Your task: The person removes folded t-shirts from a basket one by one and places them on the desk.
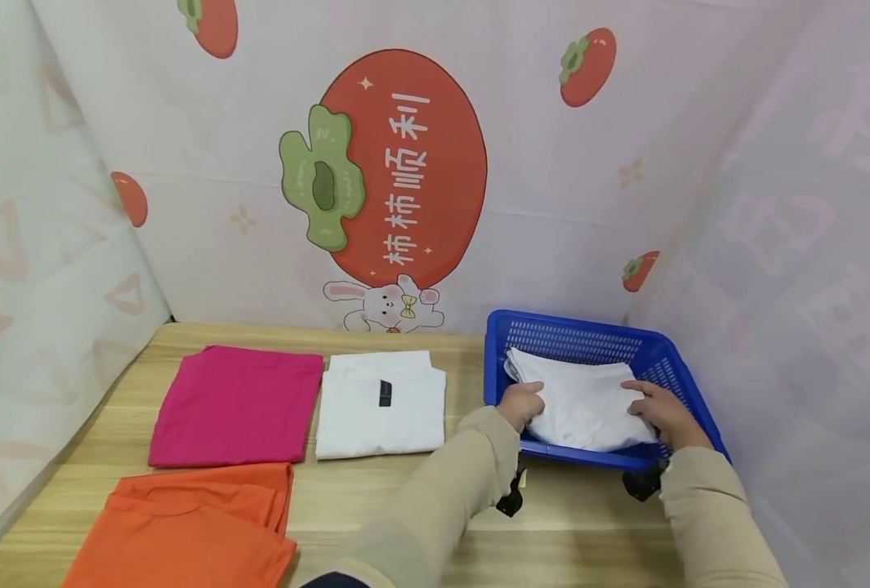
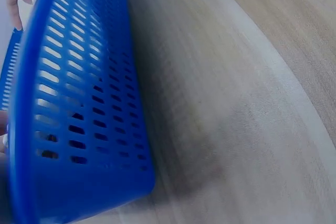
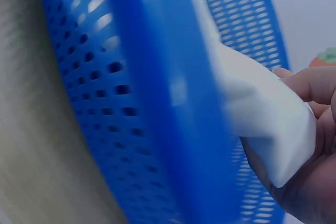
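A folded white cloth garment (image 1: 582, 404) lies inside a blue plastic basket (image 1: 574, 321) with slotted walls. At the cloth's left edge, my left hand (image 1: 520, 405) grips it with curled fingers. My right hand (image 1: 666, 412) holds the opposite edge; in the right wrist view, its thumb and fingers (image 3: 315, 85) pinch a bunched corner of the white cloth (image 3: 262, 108) above the basket rim. Most of the left hand is hidden behind the basket (image 2: 94, 103) in the left wrist view.
To the basket's left on the wooden table (image 1: 376, 506) lie a folded white T-shirt (image 1: 361, 416) with a black label, a folded magenta garment (image 1: 239, 408) and a folded orange garment (image 1: 185, 539). Printed fabric walls (image 1: 552, 163) stand behind and on both sides.
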A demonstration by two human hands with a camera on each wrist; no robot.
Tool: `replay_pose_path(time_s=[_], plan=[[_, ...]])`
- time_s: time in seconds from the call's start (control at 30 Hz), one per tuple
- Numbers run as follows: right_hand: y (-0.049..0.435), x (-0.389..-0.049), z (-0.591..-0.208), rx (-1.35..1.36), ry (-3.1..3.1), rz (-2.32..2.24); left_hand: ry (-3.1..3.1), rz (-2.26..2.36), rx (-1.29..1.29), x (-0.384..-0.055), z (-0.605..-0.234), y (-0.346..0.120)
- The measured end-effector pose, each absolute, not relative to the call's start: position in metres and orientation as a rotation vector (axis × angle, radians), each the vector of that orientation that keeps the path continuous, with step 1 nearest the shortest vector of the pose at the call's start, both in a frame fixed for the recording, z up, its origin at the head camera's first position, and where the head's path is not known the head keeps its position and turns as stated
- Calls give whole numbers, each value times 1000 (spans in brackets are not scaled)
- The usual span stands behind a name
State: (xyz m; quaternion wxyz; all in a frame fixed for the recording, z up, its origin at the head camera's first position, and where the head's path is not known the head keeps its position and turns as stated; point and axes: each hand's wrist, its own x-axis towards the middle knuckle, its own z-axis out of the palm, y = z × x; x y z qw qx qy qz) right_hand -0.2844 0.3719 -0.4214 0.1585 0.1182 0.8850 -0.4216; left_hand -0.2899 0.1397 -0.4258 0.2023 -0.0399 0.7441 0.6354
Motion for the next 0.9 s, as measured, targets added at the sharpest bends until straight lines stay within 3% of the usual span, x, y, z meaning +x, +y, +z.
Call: replay_pose_path(time_s=[0.07, 0.43, 0.9], plan=[[371, -283, -414, 304, 2548, -1194, 2072, 1794, -107, -283, -411, 132], [350, -263, -374, 152, 2610, -1398, 2058, 1890, 67, -300, -422, 113], [296, -218, -369, 62, 2720, -1543, 2197, 1770, 276, -265, -395, 41]])
